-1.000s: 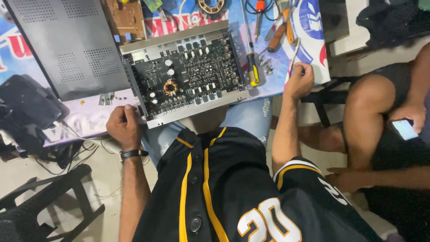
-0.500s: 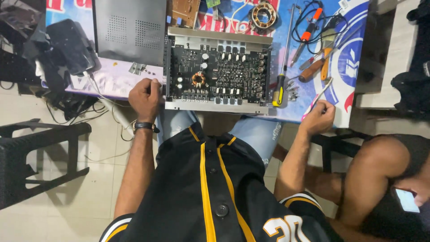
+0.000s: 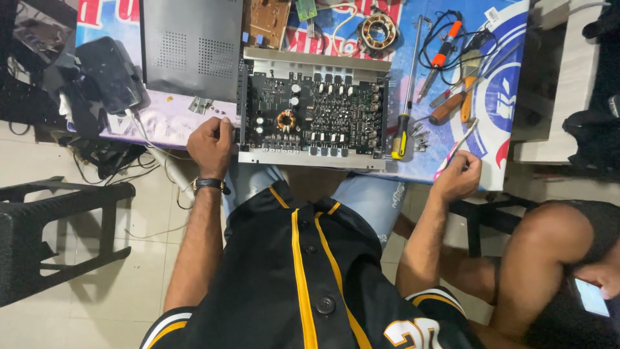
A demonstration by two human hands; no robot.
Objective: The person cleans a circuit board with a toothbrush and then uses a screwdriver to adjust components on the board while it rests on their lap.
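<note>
An opened amplifier chassis with a black circuit board lies on the table in front of me. My left hand grips its left near corner, fingers curled on the metal edge. My right hand rests at the table's near right edge, closed around a thin white and pink stick-like tool that points up and to the right. A yellow and black screwdriver lies just right of the chassis.
The grey perforated metal lid lies at the back left. Several tools with orange and brown handles and a copper coil ring lie at the back right. A black stool stands left; a seated person with a phone is right.
The view has swung so the chassis sits square and centred. My left hand stays on its left corner. My right hand has drawn back toward the table's near edge.
</note>
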